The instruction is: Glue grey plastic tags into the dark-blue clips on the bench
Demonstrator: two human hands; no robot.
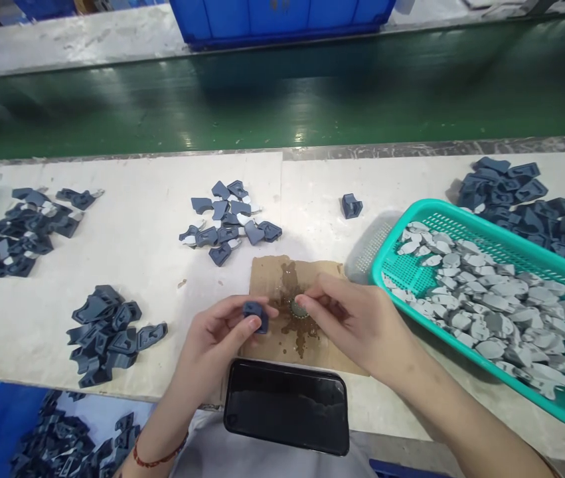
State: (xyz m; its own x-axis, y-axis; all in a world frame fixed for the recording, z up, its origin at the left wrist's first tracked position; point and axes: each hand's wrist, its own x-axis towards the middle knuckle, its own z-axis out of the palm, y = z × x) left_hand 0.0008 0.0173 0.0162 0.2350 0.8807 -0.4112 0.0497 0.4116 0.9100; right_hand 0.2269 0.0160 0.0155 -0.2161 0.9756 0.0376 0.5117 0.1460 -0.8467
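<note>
My left hand (222, 332) pinches a dark blue part (256, 317) between thumb and fingers, over the left edge of a brown cardboard piece (267, 279). Wet, dark stains spread over the cardboard's middle. My right hand (346, 315) has thumb and index finger together at a small round, ridged-edged cap (300, 308) on the stained cardboard. Whether those fingers grip the cap or something tiny at it is hidden. A black phone (286, 406) lies just below the cardboard.
A green basket (386, 265) of grey-white pieces stands right. Dark blue parts lie in piles at left (105, 332), far left, upper middle (222, 212) and upper right (501, 186); one single part (351, 206) lies apart. Behind runs a green belt (137, 106). A blue bin (3, 418) sits lower left.
</note>
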